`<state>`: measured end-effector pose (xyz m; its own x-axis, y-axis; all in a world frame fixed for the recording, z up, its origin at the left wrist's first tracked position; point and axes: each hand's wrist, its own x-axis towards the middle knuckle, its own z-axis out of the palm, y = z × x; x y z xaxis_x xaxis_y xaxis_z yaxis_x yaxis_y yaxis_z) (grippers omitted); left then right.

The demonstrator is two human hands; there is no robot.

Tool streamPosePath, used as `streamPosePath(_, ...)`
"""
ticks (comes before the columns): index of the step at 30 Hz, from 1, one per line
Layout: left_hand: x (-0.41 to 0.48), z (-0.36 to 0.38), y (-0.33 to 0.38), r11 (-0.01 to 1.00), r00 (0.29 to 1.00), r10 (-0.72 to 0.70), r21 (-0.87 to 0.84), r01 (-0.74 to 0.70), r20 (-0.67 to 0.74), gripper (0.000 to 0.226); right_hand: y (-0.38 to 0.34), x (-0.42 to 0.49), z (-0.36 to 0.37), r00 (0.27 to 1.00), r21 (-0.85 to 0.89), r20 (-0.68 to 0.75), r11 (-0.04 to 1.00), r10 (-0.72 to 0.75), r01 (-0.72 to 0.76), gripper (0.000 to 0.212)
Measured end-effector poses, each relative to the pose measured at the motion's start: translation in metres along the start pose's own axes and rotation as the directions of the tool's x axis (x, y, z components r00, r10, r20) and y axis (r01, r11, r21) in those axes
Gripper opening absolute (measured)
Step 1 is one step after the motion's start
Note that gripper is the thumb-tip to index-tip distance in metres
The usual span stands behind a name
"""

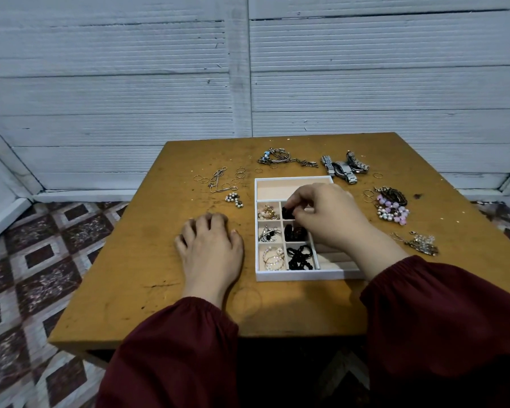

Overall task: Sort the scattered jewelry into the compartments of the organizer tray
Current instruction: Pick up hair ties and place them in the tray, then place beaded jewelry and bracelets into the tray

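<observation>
**Worn desk, white wall, patterned floor**

A mustard-brown wooden desk (136,260) shows scratches, dark scuffs and small pale specks across its top. Behind it stands a wall (100,83) of white, finely ribbed panels, split by a vertical strip (239,69). The floor (27,275) has maroon and pale tiles in a square pattern on both sides of the desk.

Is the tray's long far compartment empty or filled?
Empty where visible: the compartment shows bare peach lining; the right hand hides part.
</observation>
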<state>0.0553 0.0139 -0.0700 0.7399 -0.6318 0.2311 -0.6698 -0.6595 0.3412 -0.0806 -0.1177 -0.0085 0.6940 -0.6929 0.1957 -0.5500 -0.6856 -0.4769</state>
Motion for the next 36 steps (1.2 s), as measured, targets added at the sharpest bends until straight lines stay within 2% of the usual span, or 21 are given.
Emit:
streamPosePath(6, 0.000, -0.002, 0.001, 1.000, 1.000, -0.002, -0.004, 0.002, 0.008, 0.036, 0.000, -0.010, -0.005, 0.996, 0.221, -0.085, 0.975, 0.031, -0.011, 0.020)
streamPosePath(9, -0.001, -0.003, 0.002, 1.000, 1.000, -0.010, -0.021, 0.010, 0.015, 0.036, -0.004, -0.014, -0.003, 0.995, 0.258, -0.101, 0.966, 0.022, 0.004, 0.019)
streamPosePath(15, 0.005, -0.013, 0.000, 0.979, 0.991, -0.098, -0.169, 0.113, 0.093, 0.035, -0.017, -0.006, 0.006, 0.992, 0.255, -0.121, 0.965, -0.035, 0.065, 0.015)
streamPosePath(21, 0.019, -0.023, 0.000, 0.978, 0.983, -0.121, -0.156, 0.141, 0.135, 0.036, -0.034, 0.018, 0.013, 0.993, 0.043, -0.072, 0.994, -0.096, 0.099, 0.012)
streamPosePath(28, 0.052, -0.016, -0.011, 0.967, 0.987, -0.161, -0.203, 0.155, -0.014, 0.028, -0.047, 0.052, 0.023, 0.994, -0.160, 0.019, 0.981, -0.109, 0.111, 0.020)
streamPosePath(36, 0.094, -0.004, -0.016, 0.951, 0.976, -0.183, -0.274, 0.144, -0.122, 0.024, -0.051, 0.088, 0.039, 0.990, -0.252, 0.076, 0.958, -0.122, 0.138, 0.016)
